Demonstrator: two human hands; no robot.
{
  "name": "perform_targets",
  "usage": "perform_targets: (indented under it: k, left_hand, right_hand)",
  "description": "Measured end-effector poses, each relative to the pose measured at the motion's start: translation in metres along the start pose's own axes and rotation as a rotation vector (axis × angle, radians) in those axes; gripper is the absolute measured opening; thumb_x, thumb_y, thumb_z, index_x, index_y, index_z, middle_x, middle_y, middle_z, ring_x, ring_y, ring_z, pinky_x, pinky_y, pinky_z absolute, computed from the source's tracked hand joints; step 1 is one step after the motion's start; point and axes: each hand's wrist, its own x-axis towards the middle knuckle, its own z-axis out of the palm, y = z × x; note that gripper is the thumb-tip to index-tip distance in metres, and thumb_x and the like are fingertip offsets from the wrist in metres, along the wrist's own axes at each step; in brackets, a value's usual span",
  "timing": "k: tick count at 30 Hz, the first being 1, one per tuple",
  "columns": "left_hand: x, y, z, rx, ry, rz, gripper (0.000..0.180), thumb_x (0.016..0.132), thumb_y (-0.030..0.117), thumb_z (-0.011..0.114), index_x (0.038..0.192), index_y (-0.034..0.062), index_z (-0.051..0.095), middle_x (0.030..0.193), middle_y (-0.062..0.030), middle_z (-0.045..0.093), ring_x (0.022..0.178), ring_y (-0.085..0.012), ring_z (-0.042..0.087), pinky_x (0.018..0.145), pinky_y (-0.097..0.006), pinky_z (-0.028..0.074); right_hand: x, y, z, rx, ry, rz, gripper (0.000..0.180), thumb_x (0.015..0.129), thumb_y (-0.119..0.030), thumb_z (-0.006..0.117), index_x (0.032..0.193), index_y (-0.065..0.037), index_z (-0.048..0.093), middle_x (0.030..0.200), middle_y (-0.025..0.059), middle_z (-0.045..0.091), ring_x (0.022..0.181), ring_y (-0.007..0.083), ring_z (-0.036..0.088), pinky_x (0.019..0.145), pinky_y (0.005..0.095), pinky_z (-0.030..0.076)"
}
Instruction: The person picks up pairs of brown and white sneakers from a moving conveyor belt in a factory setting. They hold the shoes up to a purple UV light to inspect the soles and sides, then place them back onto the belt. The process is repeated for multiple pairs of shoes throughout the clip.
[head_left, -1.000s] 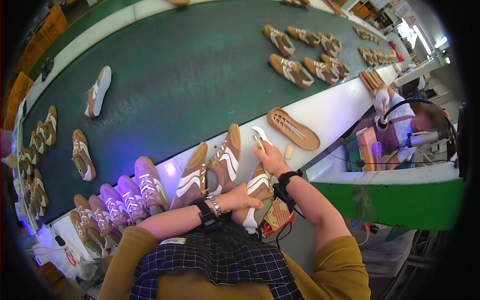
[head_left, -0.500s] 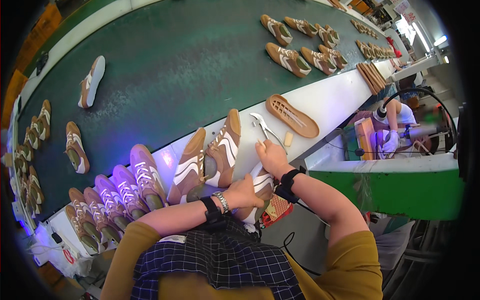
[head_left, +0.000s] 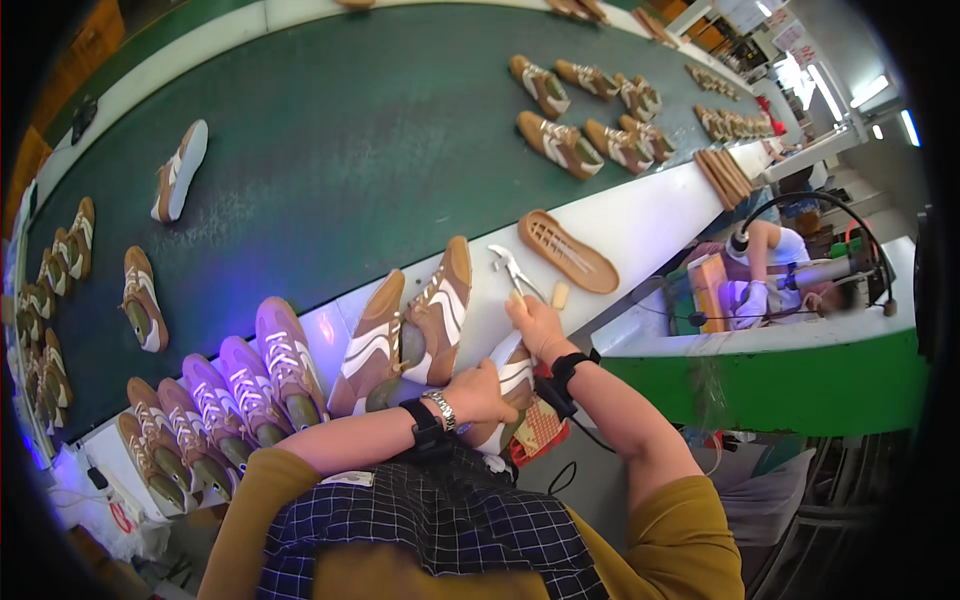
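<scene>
A brown and white sneaker is held tilted in front of my apron, partly covered by my hands. My left hand grips its side, fingers closed round it. At its upper end is my right hand, fingers curled, with a small pale tip showing at the fingers; what it holds is too small to name. Just beyond lie metal pincers, a small beige block and a loose brown sole on the white ledge. Left of my hands stand two brown sneakers side by side.
Several sneakers line the ledge at left under violet light. More sneakers sit on the green conveyor belt. Stacked brown soles lie farther right. Behind a green-sided bench, a co-worker's gloved hand works.
The view has shifted slightly, so the ledge and conveyor appear moved a little. Both hands stay at the sneaker; my right hand is slightly lower and farther left in the picture.
</scene>
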Motion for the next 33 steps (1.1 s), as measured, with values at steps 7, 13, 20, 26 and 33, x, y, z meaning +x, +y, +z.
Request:
perform_targets:
  k: [7, 13, 20, 26, 33]
  left_hand:
    - [-0.001, -0.006, -0.003, 0.047, -0.054, -0.002, 0.084, 0.054, 0.039, 0.076, 0.106, -0.0183, 0.042, 0.096, -0.0302, 0.06, 0.089, -0.0367, 0.063, 0.078, -0.036, 0.051]
    - [-0.001, -0.009, 0.001, -0.031, -0.049, -0.004, 0.084, 0.053, 0.039, 0.076, 0.103, -0.0201, 0.043, 0.088, -0.0292, 0.061, 0.082, -0.0356, 0.064, 0.074, -0.036, 0.051]
    - [0.004, -0.009, -0.002, -0.12, -0.033, -0.011, 0.077, 0.052, 0.035, 0.076, 0.102, -0.0168, 0.047, 0.091, -0.0267, 0.062, 0.086, -0.033, 0.063, 0.076, -0.034, 0.051]
    - [0.024, -0.036, 0.014, -0.425, -0.006, 0.229, 0.057, 0.054, 0.029, 0.076, 0.092, -0.0096, 0.058, 0.086, -0.0173, 0.064, 0.077, -0.0252, 0.061, 0.071, -0.031, 0.049]
    - [0.027, -0.049, 0.025, -0.601, 0.039, 0.21, 0.049, 0.054, 0.027, 0.075, 0.086, -0.008, 0.062, 0.079, -0.0136, 0.065, 0.071, -0.0224, 0.061, 0.067, -0.029, 0.05]
  right_hand:
    - [-0.024, -0.025, 0.006, -0.087, 0.02, 0.079, 0.056, 0.085, -0.051, 0.045, 0.098, 0.003, 0.055, 0.092, 0.03, 0.06, 0.091, 0.0437, 0.057, 0.083, 0.0474, 0.043]
    - [-0.022, -0.027, 0.014, -0.069, 0.096, 0.066, 0.054, 0.085, -0.05, 0.044, 0.09, 0.002, 0.056, 0.079, 0.0276, 0.062, 0.078, 0.046, 0.06, 0.075, 0.0513, 0.046]
    - [-0.011, -0.027, 0.008, -0.016, 0.048, 0.022, 0.058, 0.085, -0.053, 0.043, 0.092, 0.003, 0.058, 0.082, 0.0293, 0.062, 0.082, 0.0466, 0.059, 0.077, 0.0498, 0.046]
    - [0.015, 0.012, -0.006, 0.689, -0.21, 0.161, 0.05, 0.085, -0.049, 0.047, 0.099, -0.001, 0.054, 0.083, 0.0084, 0.059, 0.076, 0.0167, 0.052, 0.079, 0.027, 0.039]
    - [0.006, -0.001, 0.014, 0.177, -0.015, -0.122, 0.042, 0.086, -0.043, 0.049, 0.085, -0.001, 0.055, 0.079, 0.0143, 0.061, 0.077, 0.0238, 0.057, 0.07, 0.0349, 0.043]
